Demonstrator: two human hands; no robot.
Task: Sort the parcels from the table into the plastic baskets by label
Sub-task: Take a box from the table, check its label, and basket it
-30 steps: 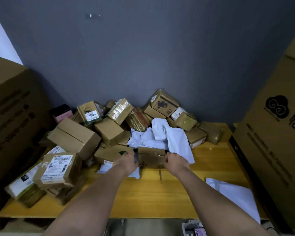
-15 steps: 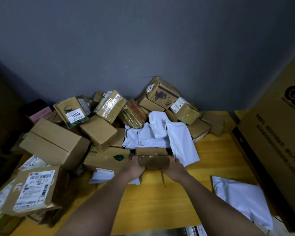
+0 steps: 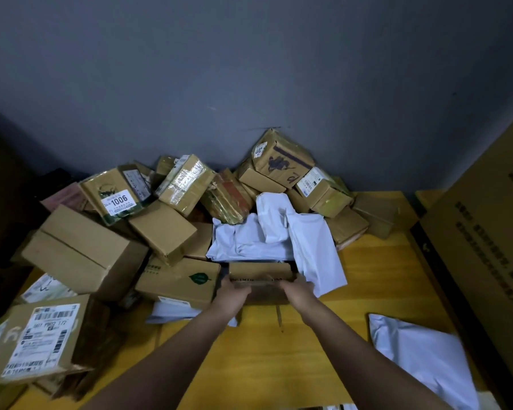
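Table (image 3: 367, 279) w/ parcel pile at back. White mailer bags (image 3: 267, 235) soft, slippery, draped on small brown box (image 3: 261, 275) at pile's front edge. Box looks stiff, prob light; grip by ends. Left hand (image 3: 234, 291) + right hand (image 3: 297, 292) both grip its ends.

Parcel heap (image 3: 166, 232) behind, table (image 3: 367, 279) front bare

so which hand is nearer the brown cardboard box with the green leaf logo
Left. The left hand grips the small box's end right beside the leaf-logo box; the right hand is farther right.
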